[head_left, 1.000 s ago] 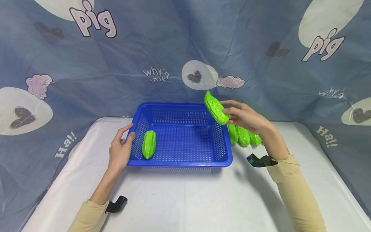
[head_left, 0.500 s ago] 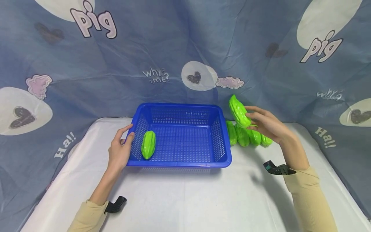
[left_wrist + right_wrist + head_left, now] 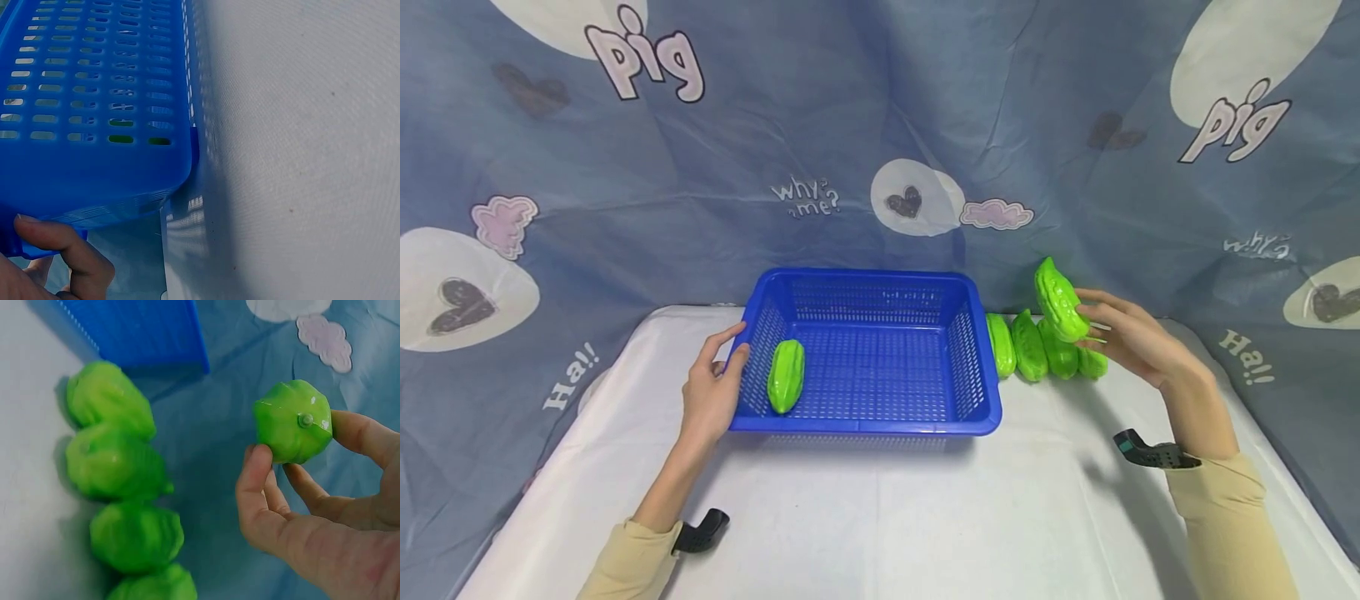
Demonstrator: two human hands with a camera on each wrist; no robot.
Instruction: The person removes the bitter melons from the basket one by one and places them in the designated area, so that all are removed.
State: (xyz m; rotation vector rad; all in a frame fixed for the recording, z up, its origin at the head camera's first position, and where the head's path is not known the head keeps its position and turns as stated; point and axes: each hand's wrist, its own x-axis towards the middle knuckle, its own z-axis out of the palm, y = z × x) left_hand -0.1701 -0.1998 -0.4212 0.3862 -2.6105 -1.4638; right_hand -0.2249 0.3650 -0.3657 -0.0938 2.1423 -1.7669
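My right hand (image 3: 1138,337) pinches a glossy bright green bitter melon (image 3: 1057,300) between thumb and fingers, raised above the table on the right. Its pointed tip aims up and away, and its stem end (image 3: 305,420) faces the right wrist camera. Beneath it, several more bitter melons (image 3: 1030,346) lie side by side against the right of a blue plastic basket (image 3: 865,425). One bitter melon (image 3: 786,375) rests inside the basket at its left end. My left hand (image 3: 709,392) grips the basket's left rim, the thumb and fingers on either side of it.
A white cloth (image 3: 865,517) covers the table. Behind it and at both sides hangs a blue-grey printed curtain (image 3: 850,108), close to the basket's back edge. Black camera mounts (image 3: 1153,452) sit on both wrists.
My right hand has moved right with the bitter melon, from above the basket's right rim to over the row. More of the row shows. The left hand and basket have stayed put.
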